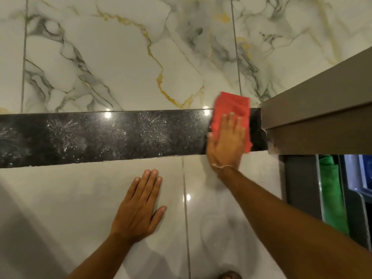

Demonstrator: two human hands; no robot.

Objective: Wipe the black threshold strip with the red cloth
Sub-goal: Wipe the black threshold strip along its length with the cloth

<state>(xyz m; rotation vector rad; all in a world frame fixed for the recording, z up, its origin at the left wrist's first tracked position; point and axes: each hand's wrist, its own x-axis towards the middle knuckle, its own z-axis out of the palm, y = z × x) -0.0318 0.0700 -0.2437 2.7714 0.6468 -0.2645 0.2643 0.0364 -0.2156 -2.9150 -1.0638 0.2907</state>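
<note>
Wiping is the step in hand, and I judge it to be at its start. The black threshold strip [104, 137] runs across the floor from 9 o'clock to 3 o'clock. The red cloth [231, 113] lies folded on the strip's 3 o'clock end, just beside the brown door frame [314, 117], its far edge lapping onto the veined marble tile [120, 57] at 12 o'clock.

My right hand [226, 141] lies flat on the cloth, grip spread, fingers extended toward 12 o'clock, palm pressing the cloth against the strip. It pinches nothing; it holds the cloth by downward pressure alone. My left hand [138, 204] is flat on the plain floor tile [60, 198] at 6 o'clock of the strip, grip spread, empty, apparently bracing my weight.

White splash residue [151, 127] marks the strip from its middle out toward 9 o'clock. None of that length appears wiped.

Next move, as I judge it: slide the right hand toward 9 o'clock along the strip, keeping pressure even and the cloth flat so that it does not bunch. The cloth covers nearly the strip's full width, so a single pass may suffice. The left hand will likely need repositioning toward 9 o'clock as reach runs out.

A green cloth [330, 190] sits in a gap at 4 o'clock, unused.
</note>
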